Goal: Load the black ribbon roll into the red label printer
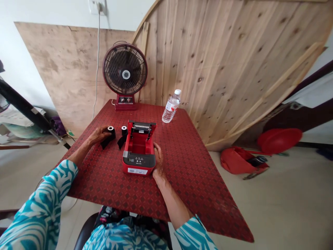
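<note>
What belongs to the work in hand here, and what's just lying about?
In the work, as far as I can judge:
- red device, lid up, right hand at its side
- black roll at left hand
- second black roll

Lying about:
- fan
- clear bottle

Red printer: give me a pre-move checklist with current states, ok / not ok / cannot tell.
1. Lid of the red printer raised: ok.
2. Right hand at the printer's right side: ok.
3. Left-hand black roll firmly gripped: cannot tell; left hand is at it, but the grip isn't clear.
4. Tails wound up on both rolls: not ok; that one and the other black roll each have a loose tail.
5. Water bottle upright and capped: ok, behind and to the right of the printer.
6. Printer powered: cannot tell.
</note>
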`<act>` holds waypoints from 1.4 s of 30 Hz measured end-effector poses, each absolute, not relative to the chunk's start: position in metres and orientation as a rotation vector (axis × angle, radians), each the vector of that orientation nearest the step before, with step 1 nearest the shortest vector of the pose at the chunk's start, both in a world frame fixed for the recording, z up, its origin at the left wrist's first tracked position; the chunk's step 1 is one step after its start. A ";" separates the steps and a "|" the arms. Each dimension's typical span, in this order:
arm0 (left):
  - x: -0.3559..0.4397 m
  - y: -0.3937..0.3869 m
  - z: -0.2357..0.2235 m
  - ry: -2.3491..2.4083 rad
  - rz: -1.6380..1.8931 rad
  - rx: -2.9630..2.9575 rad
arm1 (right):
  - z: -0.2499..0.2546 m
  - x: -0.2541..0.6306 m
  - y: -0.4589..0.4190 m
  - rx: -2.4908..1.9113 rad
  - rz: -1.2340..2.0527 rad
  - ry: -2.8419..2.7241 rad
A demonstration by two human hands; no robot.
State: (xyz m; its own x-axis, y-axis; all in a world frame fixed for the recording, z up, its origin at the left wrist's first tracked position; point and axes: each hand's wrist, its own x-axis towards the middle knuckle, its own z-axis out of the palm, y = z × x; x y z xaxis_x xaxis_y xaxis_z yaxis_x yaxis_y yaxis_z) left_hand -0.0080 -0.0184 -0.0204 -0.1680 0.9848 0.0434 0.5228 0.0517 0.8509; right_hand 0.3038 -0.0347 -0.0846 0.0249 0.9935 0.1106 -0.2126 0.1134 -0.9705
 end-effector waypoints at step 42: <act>0.115 -0.061 0.066 1.397 0.472 2.165 | -0.079 0.302 -0.034 -0.969 1.168 -1.126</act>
